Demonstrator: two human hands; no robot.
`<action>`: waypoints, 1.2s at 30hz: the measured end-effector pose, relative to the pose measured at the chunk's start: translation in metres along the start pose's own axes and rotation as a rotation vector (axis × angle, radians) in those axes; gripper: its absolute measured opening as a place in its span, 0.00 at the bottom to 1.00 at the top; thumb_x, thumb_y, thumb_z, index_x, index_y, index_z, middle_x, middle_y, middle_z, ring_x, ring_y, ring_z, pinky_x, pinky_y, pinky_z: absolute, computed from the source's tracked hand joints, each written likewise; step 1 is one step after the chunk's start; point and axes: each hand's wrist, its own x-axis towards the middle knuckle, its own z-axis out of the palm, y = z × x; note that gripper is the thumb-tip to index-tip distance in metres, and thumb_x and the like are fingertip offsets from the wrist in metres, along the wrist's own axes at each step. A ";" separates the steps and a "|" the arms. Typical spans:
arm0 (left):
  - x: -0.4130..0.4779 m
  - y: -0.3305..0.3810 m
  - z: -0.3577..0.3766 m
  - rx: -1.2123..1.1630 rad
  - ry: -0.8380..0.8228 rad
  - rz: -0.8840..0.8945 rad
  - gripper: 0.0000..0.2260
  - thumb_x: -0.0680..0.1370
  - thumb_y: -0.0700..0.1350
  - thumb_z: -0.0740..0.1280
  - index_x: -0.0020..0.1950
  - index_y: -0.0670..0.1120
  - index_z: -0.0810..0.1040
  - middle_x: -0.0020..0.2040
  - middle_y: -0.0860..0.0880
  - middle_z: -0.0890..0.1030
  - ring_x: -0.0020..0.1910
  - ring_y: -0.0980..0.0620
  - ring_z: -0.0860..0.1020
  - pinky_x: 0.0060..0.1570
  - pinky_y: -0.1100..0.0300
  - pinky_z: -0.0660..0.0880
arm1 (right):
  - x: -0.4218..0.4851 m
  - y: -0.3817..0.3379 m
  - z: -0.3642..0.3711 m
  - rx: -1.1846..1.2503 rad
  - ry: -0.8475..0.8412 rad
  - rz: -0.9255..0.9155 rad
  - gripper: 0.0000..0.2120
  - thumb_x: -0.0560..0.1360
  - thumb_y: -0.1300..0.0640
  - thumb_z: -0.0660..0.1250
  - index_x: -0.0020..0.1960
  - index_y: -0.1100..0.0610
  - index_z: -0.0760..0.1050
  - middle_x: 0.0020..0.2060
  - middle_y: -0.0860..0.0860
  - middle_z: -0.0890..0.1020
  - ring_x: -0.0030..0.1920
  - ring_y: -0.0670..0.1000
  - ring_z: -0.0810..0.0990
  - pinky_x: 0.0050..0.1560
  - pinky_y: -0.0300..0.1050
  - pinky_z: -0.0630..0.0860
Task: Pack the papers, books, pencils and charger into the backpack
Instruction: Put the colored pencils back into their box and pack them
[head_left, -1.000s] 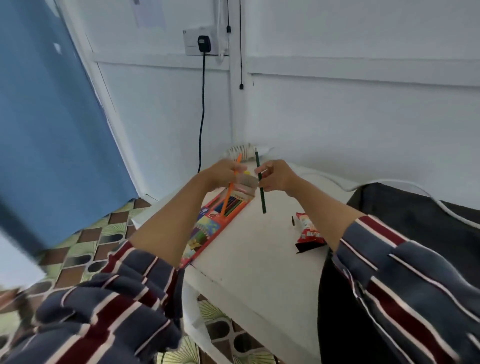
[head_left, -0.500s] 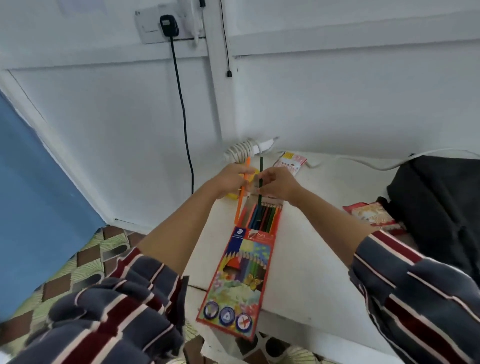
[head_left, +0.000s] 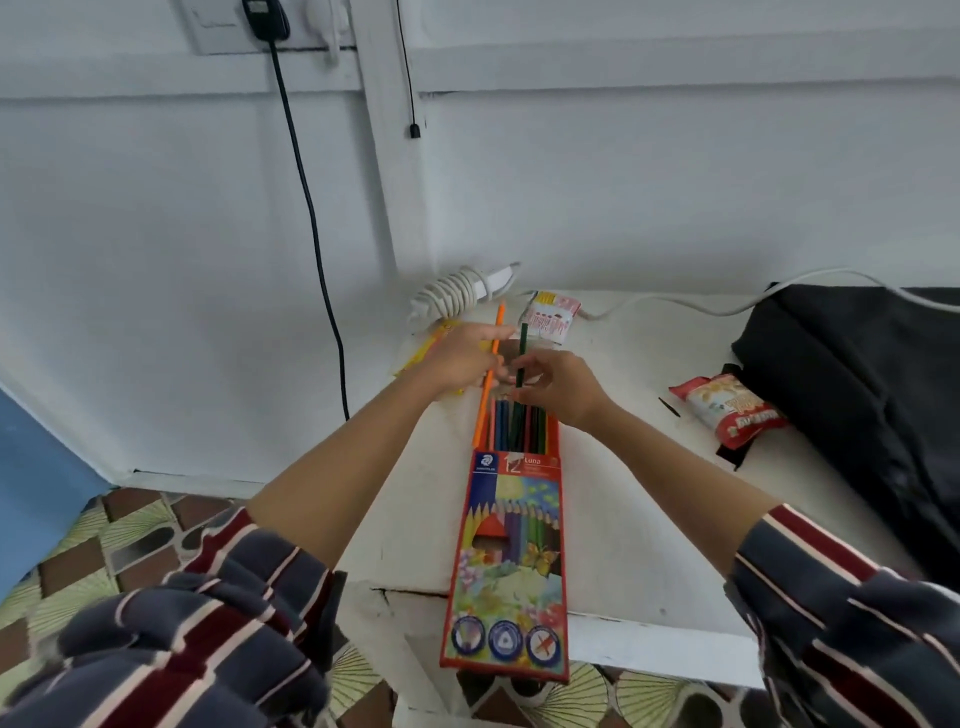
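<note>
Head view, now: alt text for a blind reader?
A person's left hand holds an orange pencil and the right hand a dark green pencil over the open end of a red coloured-pencil box lying on a white table. A black backpack and a red snack packet lie to the right.

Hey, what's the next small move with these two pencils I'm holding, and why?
Probably push the green pencil down into the pencil box: the right hand pinches it with its lower end already among the boxed pencils. The orange pencil in the left hand would follow.
</note>
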 end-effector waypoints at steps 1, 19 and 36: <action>0.000 -0.001 -0.001 -0.006 0.011 0.005 0.26 0.75 0.31 0.64 0.71 0.48 0.69 0.55 0.47 0.78 0.42 0.49 0.80 0.46 0.57 0.78 | -0.003 0.000 0.002 -0.027 -0.025 0.003 0.17 0.71 0.58 0.71 0.60 0.58 0.76 0.51 0.51 0.78 0.48 0.47 0.75 0.46 0.39 0.70; -0.006 -0.020 -0.011 -0.020 -0.050 0.068 0.28 0.75 0.33 0.66 0.73 0.50 0.64 0.69 0.48 0.69 0.51 0.54 0.75 0.45 0.62 0.75 | -0.032 0.014 0.018 -0.396 -0.326 -0.201 0.55 0.56 0.20 0.52 0.75 0.49 0.55 0.76 0.47 0.55 0.76 0.48 0.48 0.73 0.49 0.40; -0.005 -0.017 0.006 -0.102 0.116 0.195 0.25 0.77 0.32 0.63 0.73 0.45 0.64 0.71 0.48 0.69 0.55 0.50 0.78 0.48 0.65 0.77 | -0.051 0.013 0.025 -0.375 -0.022 -0.239 0.56 0.56 0.18 0.51 0.69 0.57 0.69 0.67 0.51 0.72 0.69 0.52 0.66 0.71 0.44 0.49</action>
